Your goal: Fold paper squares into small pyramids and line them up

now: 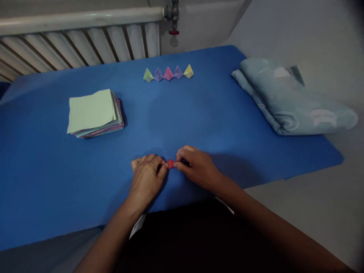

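A small red piece of folded paper [170,163] lies low on the blue mat [216,121], pinched between both hands. My left hand [147,178] has its fingers curled against the paper's left side. My right hand [196,167] grips the paper's right side with closed fingers. Most of the paper is hidden under the fingertips. A row of several folded paper pyramids [168,73], in green, purple, pink and yellow, stands at the far side of the mat. A stack of coloured square paper sheets [93,113], pale green on top, lies to the left.
A folded light-blue blanket [290,98] lies across the mat's right edge. A white radiator [79,41] with a pipe and a red valve [174,32] runs along the back. Grey surface surrounds the mat at right.
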`<state>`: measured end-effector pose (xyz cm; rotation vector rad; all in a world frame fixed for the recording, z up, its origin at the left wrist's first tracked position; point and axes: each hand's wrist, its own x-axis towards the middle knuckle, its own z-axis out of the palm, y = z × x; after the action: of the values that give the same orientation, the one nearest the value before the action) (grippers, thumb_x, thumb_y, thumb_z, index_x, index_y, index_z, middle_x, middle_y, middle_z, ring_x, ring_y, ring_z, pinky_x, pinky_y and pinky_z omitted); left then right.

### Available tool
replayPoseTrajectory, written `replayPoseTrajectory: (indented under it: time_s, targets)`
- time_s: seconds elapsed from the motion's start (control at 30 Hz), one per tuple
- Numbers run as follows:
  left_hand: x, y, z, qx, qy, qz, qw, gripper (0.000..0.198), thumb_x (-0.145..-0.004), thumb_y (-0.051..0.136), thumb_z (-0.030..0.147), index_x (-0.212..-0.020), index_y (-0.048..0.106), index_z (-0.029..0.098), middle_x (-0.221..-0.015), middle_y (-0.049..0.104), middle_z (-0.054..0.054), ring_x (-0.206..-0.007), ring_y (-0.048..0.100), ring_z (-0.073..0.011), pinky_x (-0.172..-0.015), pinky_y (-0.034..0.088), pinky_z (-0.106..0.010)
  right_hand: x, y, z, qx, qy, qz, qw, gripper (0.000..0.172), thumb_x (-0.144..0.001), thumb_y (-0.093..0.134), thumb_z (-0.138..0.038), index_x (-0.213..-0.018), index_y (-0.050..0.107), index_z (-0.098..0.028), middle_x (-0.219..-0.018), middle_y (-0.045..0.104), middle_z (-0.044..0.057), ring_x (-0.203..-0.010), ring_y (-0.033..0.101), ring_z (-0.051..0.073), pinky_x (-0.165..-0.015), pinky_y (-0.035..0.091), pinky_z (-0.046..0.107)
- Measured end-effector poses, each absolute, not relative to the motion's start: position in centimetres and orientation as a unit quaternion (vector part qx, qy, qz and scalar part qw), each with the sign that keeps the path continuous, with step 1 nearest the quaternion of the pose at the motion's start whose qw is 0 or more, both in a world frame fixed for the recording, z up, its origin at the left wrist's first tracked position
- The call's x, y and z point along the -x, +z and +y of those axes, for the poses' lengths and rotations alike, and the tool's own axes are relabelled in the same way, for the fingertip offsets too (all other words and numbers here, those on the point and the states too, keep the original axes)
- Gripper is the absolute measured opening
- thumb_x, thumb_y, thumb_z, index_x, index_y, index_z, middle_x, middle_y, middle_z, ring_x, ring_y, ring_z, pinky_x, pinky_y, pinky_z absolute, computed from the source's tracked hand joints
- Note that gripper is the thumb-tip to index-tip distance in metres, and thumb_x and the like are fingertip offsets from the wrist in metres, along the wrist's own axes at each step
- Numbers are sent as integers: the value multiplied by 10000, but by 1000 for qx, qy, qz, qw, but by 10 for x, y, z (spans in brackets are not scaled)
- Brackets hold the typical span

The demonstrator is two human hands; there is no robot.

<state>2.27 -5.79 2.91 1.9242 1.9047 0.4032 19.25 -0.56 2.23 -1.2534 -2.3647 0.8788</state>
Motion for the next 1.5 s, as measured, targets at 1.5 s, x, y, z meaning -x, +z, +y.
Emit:
replayPoseTrajectory:
  time_s: [1.5]
  targets:
    - [-32,8,-93,-827,158,528,-108,330,-912,387,76,-1136,630,87,-1071,699,-146,-959,615,-262,-893,414,-463,-201,26,3,415,385,-808,162,87,-834,573,-112,-772,589,-170,-820,550,-9,-691,489,102,-673,376,242]
